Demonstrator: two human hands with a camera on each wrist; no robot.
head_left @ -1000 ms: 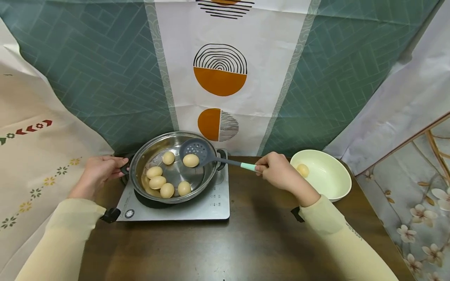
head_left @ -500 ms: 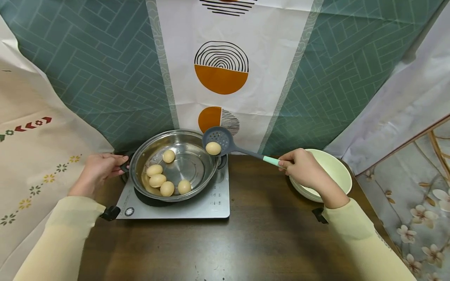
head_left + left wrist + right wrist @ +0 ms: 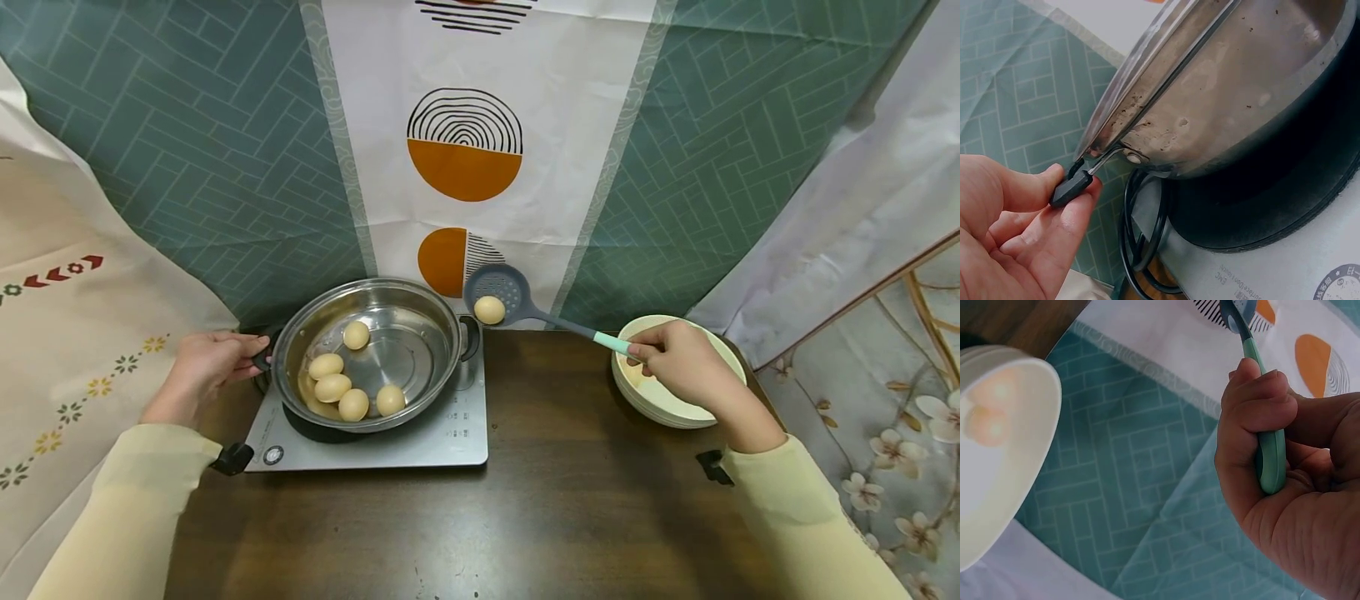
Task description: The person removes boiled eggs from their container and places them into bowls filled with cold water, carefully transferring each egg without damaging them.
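Note:
My left hand [image 3: 206,367] pinches the black side handle [image 3: 1071,187] of a wide steel pan [image 3: 411,354], thumb above and fingers below. Several pale brown eggs [image 3: 332,387] lie in the pan, mostly on its left side. My right hand [image 3: 678,364] grips the mint-green handle end [image 3: 1270,459] of a grey skimmer [image 3: 517,292], fingers curled round it. One egg [image 3: 489,310] sits in the skimmer's perforated head, raised just beyond the pan's right rim. Below my right hand stands a cream bowl [image 3: 708,354], partly covered by that hand; an egg [image 3: 988,425] shows inside it.
Under the pan is a silver induction cooker [image 3: 435,450] with a black cable [image 3: 1127,219] at its left. It stands on a dark wooden table [image 3: 547,500]. A green and white patterned cloth [image 3: 465,183] hangs close behind, with more cloth at both sides.
My right hand has moved right, carrying the skimmer and its egg from over the pan to past its right rim. The left hand stays on the pan handle.

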